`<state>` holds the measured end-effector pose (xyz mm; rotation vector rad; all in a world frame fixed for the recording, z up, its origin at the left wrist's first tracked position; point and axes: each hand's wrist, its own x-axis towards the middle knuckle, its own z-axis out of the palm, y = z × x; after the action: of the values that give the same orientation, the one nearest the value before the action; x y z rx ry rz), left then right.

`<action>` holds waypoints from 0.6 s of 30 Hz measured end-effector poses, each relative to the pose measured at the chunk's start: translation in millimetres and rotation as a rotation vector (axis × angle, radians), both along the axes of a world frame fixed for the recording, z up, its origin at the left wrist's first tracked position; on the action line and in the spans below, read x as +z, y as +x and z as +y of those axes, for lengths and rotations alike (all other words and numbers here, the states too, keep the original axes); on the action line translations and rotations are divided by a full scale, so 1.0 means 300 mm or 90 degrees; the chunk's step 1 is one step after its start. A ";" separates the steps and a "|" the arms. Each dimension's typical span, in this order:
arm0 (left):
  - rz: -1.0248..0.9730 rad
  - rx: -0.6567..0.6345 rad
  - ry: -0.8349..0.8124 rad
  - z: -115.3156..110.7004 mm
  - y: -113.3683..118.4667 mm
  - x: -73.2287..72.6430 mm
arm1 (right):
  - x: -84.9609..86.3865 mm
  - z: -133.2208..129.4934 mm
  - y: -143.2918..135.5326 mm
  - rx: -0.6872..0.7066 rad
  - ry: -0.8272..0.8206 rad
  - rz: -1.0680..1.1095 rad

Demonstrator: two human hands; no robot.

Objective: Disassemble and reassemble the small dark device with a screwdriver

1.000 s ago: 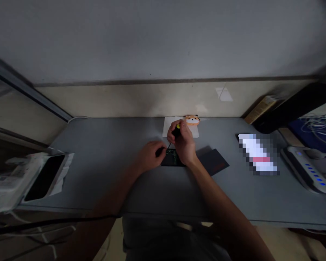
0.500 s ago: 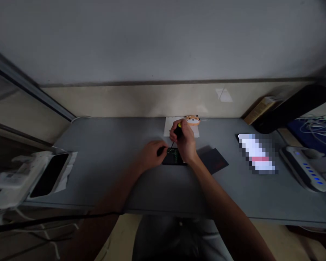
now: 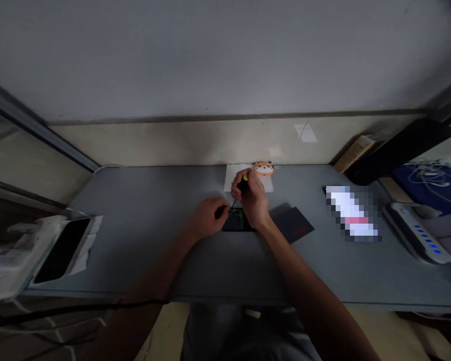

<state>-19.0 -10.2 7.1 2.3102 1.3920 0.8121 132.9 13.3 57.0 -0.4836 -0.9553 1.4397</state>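
On the desk in front of me lies a flat black device (image 3: 232, 223) with its green circuit board exposed. My right hand (image 3: 254, 198) is closed around a screwdriver (image 3: 243, 184) with a black and yellow handle, its thin shaft slanting down to the upper left part of the board. At the device's left edge, my left hand (image 3: 209, 216) has its fingers pinched together near the screwdriver tip. Something dark shows between those fingers, too small and shaded to name. The right hand hides the device's right end.
A dark flat card (image 3: 293, 224) lies right of the device. Behind are white paper (image 3: 231, 175) and an orange animal-faced item (image 3: 264, 169). Farther right are a lit phone (image 3: 351, 210) and a power strip (image 3: 417, 233); a dark phone (image 3: 63, 249) is at left.
The view has shifted slightly, moving the whole scene a little left and down. Both hands keep nearly the same pose over the device, and the screwdriver remains on the board.
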 end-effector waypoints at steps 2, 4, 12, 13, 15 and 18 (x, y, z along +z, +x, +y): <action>-0.004 0.002 0.005 0.000 0.000 -0.002 | -0.001 -0.002 -0.001 0.012 -0.004 0.004; -0.006 0.000 0.008 0.001 -0.001 -0.006 | -0.001 -0.002 0.000 0.011 -0.009 -0.006; 0.012 -0.004 -0.005 -0.001 0.000 0.002 | -0.001 -0.006 0.000 -0.007 -0.017 -0.021; 0.015 -0.004 -0.008 -0.001 0.001 0.004 | -0.001 -0.006 0.000 -0.003 -0.016 -0.017; 0.018 -0.009 -0.009 -0.001 0.001 0.007 | -0.003 -0.005 0.001 0.004 -0.018 -0.009; 0.017 -0.014 -0.006 0.001 0.000 0.007 | -0.006 -0.004 0.003 -0.002 -0.024 -0.019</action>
<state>-19.0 -10.0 9.1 2.3337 1.3770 0.7694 133.8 12.1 55.0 -0.5364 -0.9525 1.4532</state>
